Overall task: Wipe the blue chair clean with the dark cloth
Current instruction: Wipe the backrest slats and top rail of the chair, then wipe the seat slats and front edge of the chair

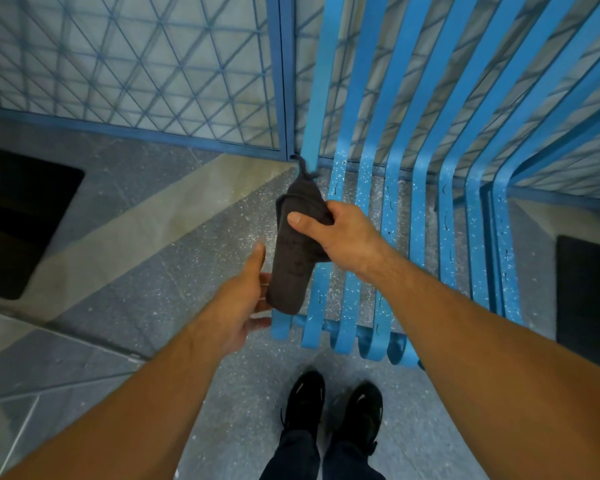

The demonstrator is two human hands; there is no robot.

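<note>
Speckled grey floor (pixel 187 237) spreads out at our feet, closed off on the far side by a blue mesh fence (pixel 118 64) whose bottom rail runs left to right. We see open floor to the left of the blue chair (pixel 418 216), which stands just beside the fence, its slatted seat curling down at the near edge. One dark mat (pixel 21 220) lies at the far left and another (pixel 586 292) at the right, past the chair. The dark cloth (pixel 291 265), one folded piece, hangs over the seat's left edge. The right hand (pixel 340 233) grips its upper part, thumb across the front and fingers curled behind. The left hand (pixel 243 306) is below it, spread with the thumb raised and the fingers straight at the cloth's lower end; we cannot tell whether they touch it. We count one chair, one cloth, two hands, two mats and two black shoes (pixel 305 400) near the seat's front edge.
</note>
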